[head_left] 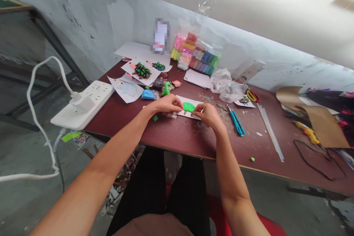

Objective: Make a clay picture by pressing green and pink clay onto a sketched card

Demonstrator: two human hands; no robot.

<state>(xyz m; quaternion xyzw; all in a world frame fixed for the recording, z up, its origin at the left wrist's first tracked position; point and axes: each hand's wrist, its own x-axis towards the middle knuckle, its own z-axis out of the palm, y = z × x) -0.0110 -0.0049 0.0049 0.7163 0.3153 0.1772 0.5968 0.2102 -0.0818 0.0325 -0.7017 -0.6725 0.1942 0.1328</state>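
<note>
At the far left, a white power strip (83, 105) lies at the corner of the dark red worktop (177, 142), and a white cable (34, 114) curves from it down toward the floor. Right of the strip, at 10 o'clock from the hands, is a paper with a hedgehog drawing (125, 90). Behind this paper, a clay hedgehog (142, 70) sits on another sheet. A blue clay packet (148, 94) lies just beside the drawing.

The left hand (166, 104) comes from 7 o'clock, and its fingers (178, 105) are pressed together on the left end of a bright green clay piece (188, 107). This clay is between the two hands, just above a white paper strip (196, 115). The right hand (208, 115) comes from 5 o'clock, and its fingers (195, 112) pinch the right end.

At 3 o'clock from the hands lie teal-handled scissors (236, 121). Red and yellow scissors (253, 96) lie at 2 o'clock. At the far right are brown cardboard (312, 114) and a black cable (318, 158).
</note>
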